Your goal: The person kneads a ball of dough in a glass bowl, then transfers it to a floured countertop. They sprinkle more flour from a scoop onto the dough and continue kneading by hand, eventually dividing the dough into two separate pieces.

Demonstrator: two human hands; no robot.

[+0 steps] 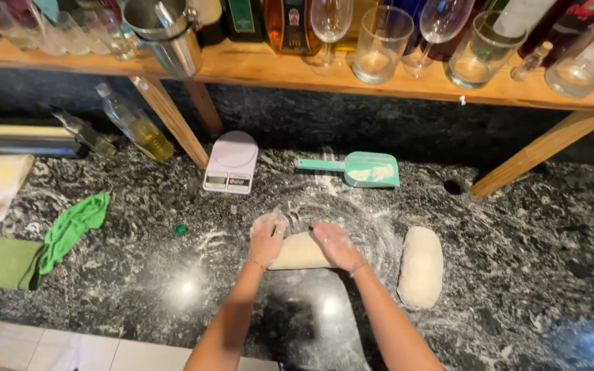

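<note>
Both forearms reach up from the bottom edge to a small dough (300,251) lying on the dark speckled counter (139,288). Left hand (267,235) rests on the dough's left end, right hand (336,244) on its right end; each grip is spread flat, fingers apart and pressed on the dough rather than closed round it. Both hands are white with flour.

For an even roll, I judge the palms should press lightly and equally, working outward from the middle over the floured patch so the dough neither sticks nor thins at one end.

Just to the right, apart from the hands, lies a larger shaped loaf (421,266); a wide stroke of the right hand could bump it. Behind the dough sit a teal scoop (362,169) holding some flour and a white scale (231,163), both clear of the work. Farther left are a small green cap (181,229), a green cloth (73,228) and an oil bottle (135,124). A wooden shelf (324,75) with glasses overhangs the back.
</note>
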